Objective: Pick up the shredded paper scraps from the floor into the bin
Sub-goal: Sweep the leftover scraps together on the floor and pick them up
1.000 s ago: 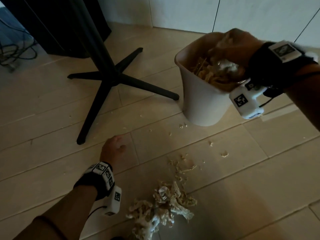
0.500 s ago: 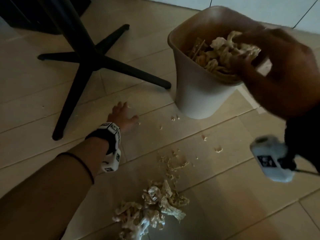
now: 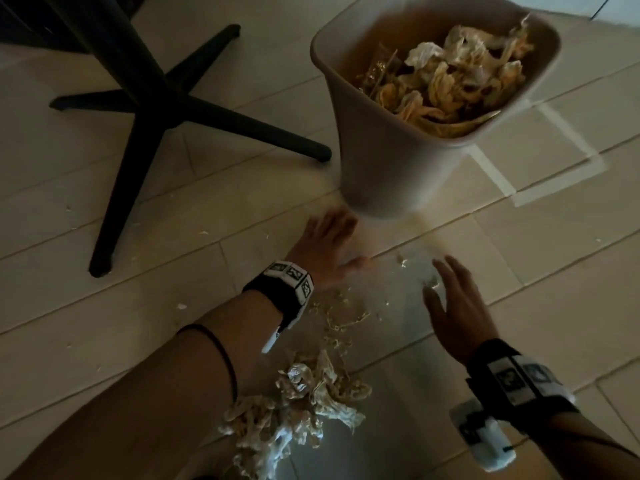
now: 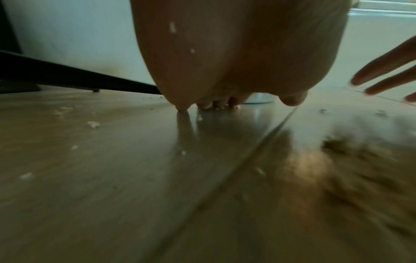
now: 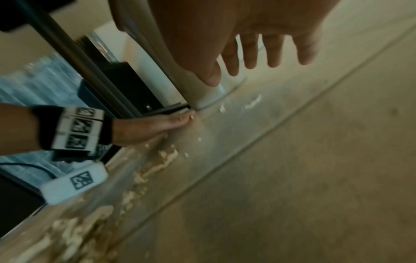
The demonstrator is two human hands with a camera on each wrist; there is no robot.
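The floor [image 3: 104, 323] fills the head view. The bin [image 3: 391, 161] stands in the upper right, already well filled with paper. A black chair base [image 3: 166, 98] sits in the upper left.

The big paper pile [image 3: 304, 403] lies at the bottom centre, close against the left forearm and below both hands. A thinner trail of scraps [image 3: 337, 317] runs up from it toward the bin, so its long axis points roughly bottom to top.

The left hand [image 3: 327, 242] is at centre, just below the bin, fingers spread and fingertips on the floor, holding nothing. The right hand [image 3: 453, 306] is at lower right, fingers straight and spread, also empty; a small scrap [image 3: 433, 282] lies at its fingertips.

Judgement: the trail lies between the two hands, the pile nearer the wrists than the fingers, so both hands would need to draw back down-frame to gather it.
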